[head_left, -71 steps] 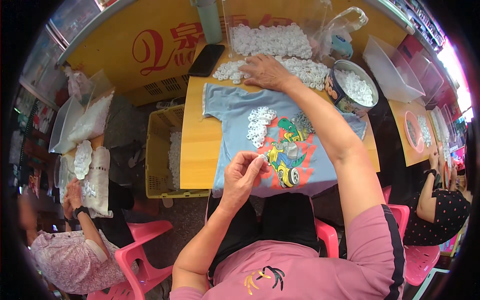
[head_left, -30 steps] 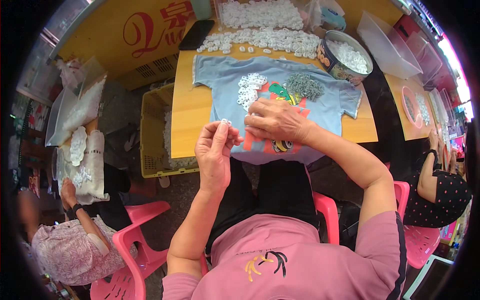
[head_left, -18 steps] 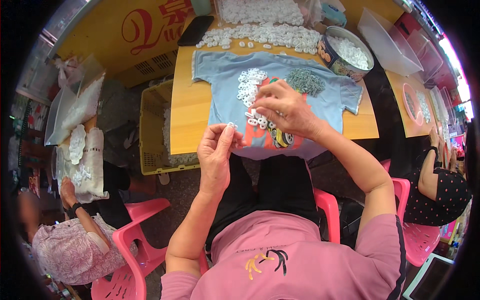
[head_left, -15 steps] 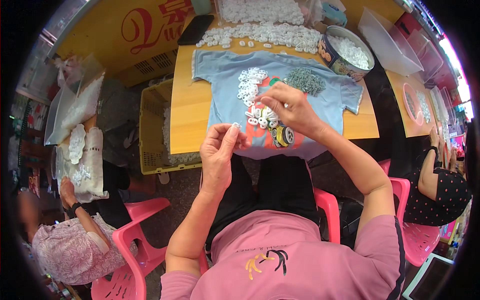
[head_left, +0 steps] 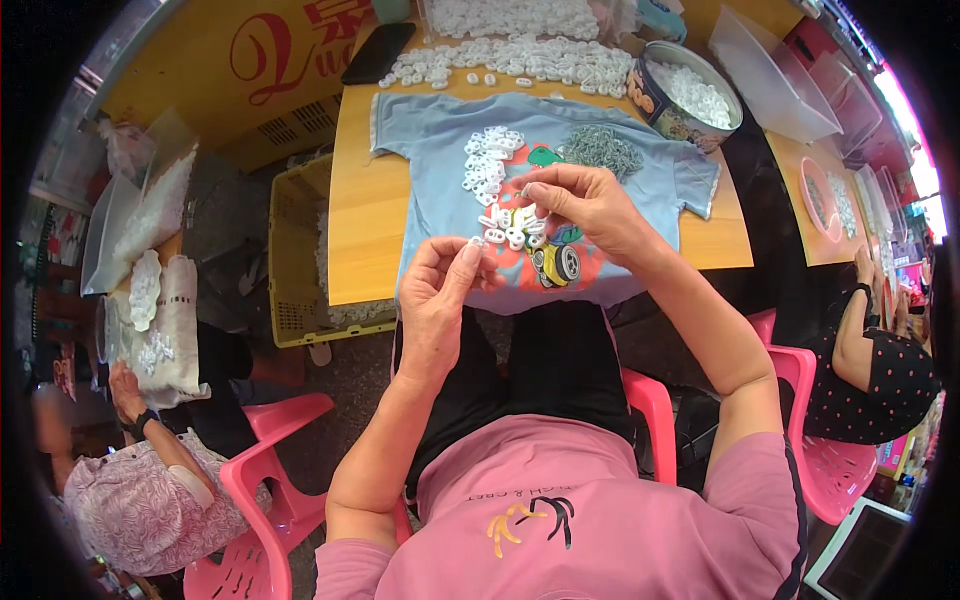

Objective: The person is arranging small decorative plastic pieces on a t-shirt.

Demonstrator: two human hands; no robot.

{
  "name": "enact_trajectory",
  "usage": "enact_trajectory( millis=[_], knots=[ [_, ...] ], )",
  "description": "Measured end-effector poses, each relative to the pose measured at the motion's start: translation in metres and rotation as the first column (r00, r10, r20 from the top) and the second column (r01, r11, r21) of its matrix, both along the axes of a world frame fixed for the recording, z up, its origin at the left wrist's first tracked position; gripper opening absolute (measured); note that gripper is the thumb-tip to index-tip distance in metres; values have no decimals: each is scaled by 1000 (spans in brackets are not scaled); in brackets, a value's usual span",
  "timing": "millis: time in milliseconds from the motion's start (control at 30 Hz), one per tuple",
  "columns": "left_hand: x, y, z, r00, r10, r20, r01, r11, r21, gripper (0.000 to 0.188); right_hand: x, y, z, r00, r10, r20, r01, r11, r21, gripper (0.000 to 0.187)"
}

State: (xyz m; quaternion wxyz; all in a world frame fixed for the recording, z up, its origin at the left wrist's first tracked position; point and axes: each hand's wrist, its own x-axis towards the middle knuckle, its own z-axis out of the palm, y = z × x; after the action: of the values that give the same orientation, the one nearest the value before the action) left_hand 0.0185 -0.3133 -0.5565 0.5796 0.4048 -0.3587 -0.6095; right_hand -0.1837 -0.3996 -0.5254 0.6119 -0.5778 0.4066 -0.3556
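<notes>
Raised over the table's near edge, my left hand [head_left: 438, 300] pinches a small white plastic piece [head_left: 476, 241] between thumb and forefinger. To its right and a little farther off, my right hand [head_left: 598, 208] has thumb and forefinger pressed together; what they hold is too small to make out. Beneath both lies a light blue T-shirt [head_left: 430, 150] with a coloured print, spread flat. On it are a heap of white oval pieces with holes [head_left: 488, 165], a smaller cluster of white pieces [head_left: 514, 230] near my fingertips, and a pile of small grey metal parts [head_left: 602, 150].
Many more white pieces [head_left: 510, 62] cover the wooden table's [head_left: 362, 240] far side. A round tin [head_left: 655, 112] of them stands far right, a black phone [head_left: 378, 53] far left. Below the left edge sits a yellow crate [head_left: 300, 240]. Other people work at either side.
My right hand has shifted slightly right over the shirt and its fingers have straightened a little. My left hand keeps its pinch on the white piece. The whole view has tilted slightly.
</notes>
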Motion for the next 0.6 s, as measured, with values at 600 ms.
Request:
enact_trajectory(
  millis=[600],
  knots=[
    [9,3,-4,999,39,-3,-39,999,10,12,33,-9,-10,649,-353,-674,-294,701,-650,27]
  ],
)
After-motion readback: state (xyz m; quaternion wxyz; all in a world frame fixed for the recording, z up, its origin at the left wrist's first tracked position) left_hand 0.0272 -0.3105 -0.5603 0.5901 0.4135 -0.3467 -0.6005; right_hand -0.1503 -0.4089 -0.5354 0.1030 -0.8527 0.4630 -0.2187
